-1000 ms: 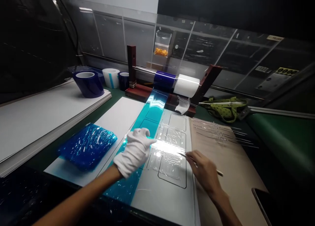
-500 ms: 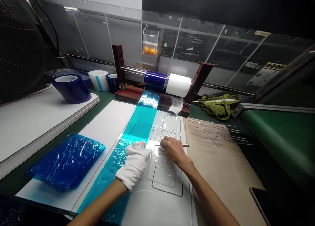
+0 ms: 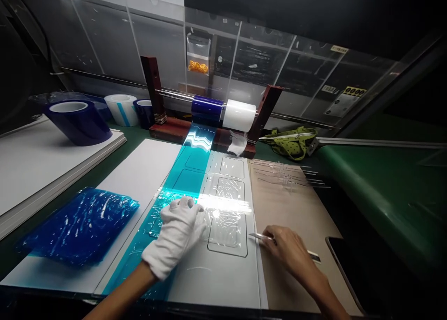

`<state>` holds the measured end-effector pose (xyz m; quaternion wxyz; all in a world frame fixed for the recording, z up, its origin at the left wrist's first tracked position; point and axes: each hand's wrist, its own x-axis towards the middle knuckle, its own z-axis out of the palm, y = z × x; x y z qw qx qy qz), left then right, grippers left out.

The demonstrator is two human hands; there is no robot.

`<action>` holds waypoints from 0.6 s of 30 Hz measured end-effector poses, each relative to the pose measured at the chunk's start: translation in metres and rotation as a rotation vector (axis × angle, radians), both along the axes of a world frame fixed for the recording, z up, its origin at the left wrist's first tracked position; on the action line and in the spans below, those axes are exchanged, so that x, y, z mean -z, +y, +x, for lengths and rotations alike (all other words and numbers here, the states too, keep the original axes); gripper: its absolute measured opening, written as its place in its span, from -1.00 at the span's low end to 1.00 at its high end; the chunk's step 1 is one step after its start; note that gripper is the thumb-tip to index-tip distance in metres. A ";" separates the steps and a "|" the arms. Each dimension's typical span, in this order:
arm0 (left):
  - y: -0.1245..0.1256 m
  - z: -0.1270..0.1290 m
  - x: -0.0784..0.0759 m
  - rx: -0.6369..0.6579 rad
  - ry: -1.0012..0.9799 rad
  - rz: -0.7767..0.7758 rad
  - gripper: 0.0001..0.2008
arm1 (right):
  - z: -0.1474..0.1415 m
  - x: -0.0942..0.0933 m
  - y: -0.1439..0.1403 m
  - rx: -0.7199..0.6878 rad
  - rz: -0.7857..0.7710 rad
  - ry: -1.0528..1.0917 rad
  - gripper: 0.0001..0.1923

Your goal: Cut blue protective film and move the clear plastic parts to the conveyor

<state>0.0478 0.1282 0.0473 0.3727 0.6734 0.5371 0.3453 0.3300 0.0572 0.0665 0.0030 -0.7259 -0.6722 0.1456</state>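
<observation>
My left hand [image 3: 178, 229], in a white glove, is curled at the right edge of the strip of blue protective film [image 3: 190, 178], its fingertips on the film. The film runs down from a blue roll [image 3: 207, 108] and is wrinkled beside the glove. My bare right hand [image 3: 288, 245] is closed around a slim craft knife [image 3: 261, 236], its blade pointing left over the edge of the brown board [image 3: 279, 283]. Between my hands lies a pale sheet [image 3: 223, 278] with black outlined rounded rectangles and clear, crinkled film on top.
A dark red stand [image 3: 171, 133] carries the blue roll and a white roll [image 3: 240, 115]. A crumpled blue film bundle [image 3: 82, 227] lies at left, near a large blue roll [image 3: 78, 124]. Thin wires [image 3: 288, 176] rest on the brown board. A phone [image 3: 349, 269] sits at right.
My right hand has moved right and toward me with the knife, away from the film's edge. My left hand stays at the film; the view has shifted.
</observation>
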 end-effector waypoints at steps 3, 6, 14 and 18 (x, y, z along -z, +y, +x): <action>-0.022 -0.001 0.002 0.051 0.530 0.210 -0.70 | -0.015 0.007 -0.011 0.028 -0.026 0.109 -0.80; -0.037 0.001 0.014 0.090 0.803 0.427 -0.61 | -0.022 0.012 -0.012 0.038 -0.050 0.236 -0.80; -0.042 0.011 0.048 -0.005 0.850 0.684 -0.61 | -0.015 0.018 -0.002 -0.027 -0.233 0.702 -0.71; -0.035 0.002 0.050 -0.004 0.827 0.770 -0.67 | -0.012 0.023 -0.001 -0.018 -0.277 0.824 -0.68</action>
